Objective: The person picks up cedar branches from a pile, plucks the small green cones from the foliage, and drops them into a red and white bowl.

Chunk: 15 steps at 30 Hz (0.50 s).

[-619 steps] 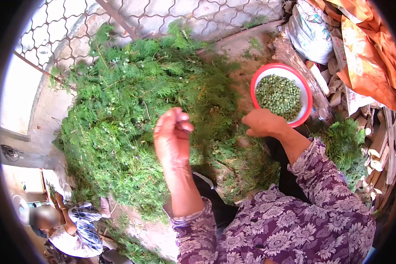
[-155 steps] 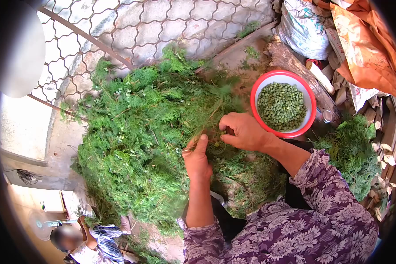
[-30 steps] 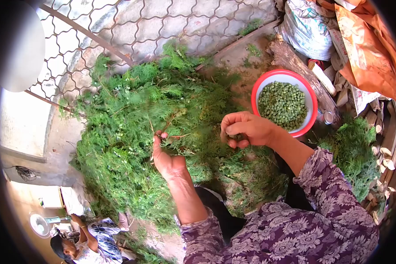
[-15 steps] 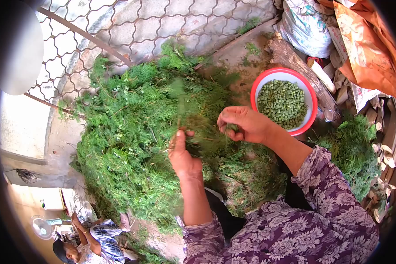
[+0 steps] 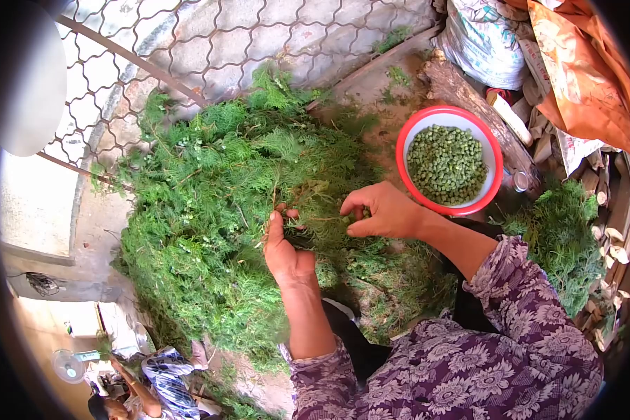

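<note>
My left hand point(image 5: 287, 255) is closed around the stems of a leafy evergreen sprig point(image 5: 313, 192), thumb uppermost, over the middle of the green heap. Just right of it, my right hand point(image 5: 388, 212) is curled in with thumb and fingers bent. Small green cones point(image 5: 366, 211) show between its fingers, partly hidden by them. Beyond the right hand stands a white basin with a red rim point(image 5: 402, 155), holding many small green cones point(image 5: 446, 166). A large heap of cut evergreen branches point(image 5: 196, 185) spreads under and left of both hands.
A wire mesh panel point(image 5: 210, 42) runs behind the heap. At the right lie a log point(image 5: 462, 87), a white sack point(image 5: 483, 45), an orange sheet point(image 5: 581, 77), split firewood point(image 5: 616, 238) and more evergreen branches point(image 5: 563, 245). Another person point(image 5: 143, 392) sits at lower left near a fan point(image 5: 68, 366).
The sprig in my left hand has come to rest from a blur. My right hand has shifted slightly, its fingers a little wider. The other person's arms have moved lower.
</note>
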Available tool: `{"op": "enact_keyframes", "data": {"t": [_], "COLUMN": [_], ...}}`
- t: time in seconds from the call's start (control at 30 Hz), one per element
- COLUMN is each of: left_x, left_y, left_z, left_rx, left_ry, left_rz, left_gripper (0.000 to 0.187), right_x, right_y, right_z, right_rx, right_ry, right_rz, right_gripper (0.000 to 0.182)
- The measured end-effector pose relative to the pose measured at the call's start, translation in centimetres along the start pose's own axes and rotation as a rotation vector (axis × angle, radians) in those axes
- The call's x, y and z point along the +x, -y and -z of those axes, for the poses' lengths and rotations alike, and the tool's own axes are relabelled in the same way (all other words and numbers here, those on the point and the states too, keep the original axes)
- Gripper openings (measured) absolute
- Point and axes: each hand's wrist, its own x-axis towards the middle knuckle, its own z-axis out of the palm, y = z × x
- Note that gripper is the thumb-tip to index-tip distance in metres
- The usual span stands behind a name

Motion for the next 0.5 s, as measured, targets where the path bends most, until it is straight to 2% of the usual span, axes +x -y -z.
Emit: {"op": "enact_keyframes", "data": {"t": [0.1,0.17,0.27,0.4,0.47,0.5], "left_x": [-0.2,0.0,-0.1,-0.2,0.1,-0.1], "left_y": [0.0,0.2,0.0,0.0,0.1,0.2], "left_z": [-0.3,0.1,-0.1,-0.2,0.0,-0.1], "left_rx": [-0.015,-0.02,-0.019,-0.049,-0.05,-0.048], "left_ry": [0.006,0.022,0.004,0.025,0.037,0.038], "left_rz": [0.012,0.01,0.008,0.018,0.022,0.024], "left_gripper": [0.02,0.02,0.019,0.02,0.021,0.021], "right_x": [0.1,0.1,0.2,0.0,-0.1,-0.2], "right_y": [-0.6,-0.9,-1.1,-1.1,-0.5,-0.1], "right_z": [-1.0,-1.4,-1.9,-1.8,-1.6,-1.4], "right_rx": [-0.068,-0.238,-0.257,-0.396,-0.465,-0.463], "right_ry": [-0.05,-0.182,-0.284,-0.273,-0.032,-0.034], "right_rz": [0.107,0.259,0.305,0.235,0.072,0.071], "right_gripper": [0.027,0.021,0.017,0.015,0.016,0.016]}}
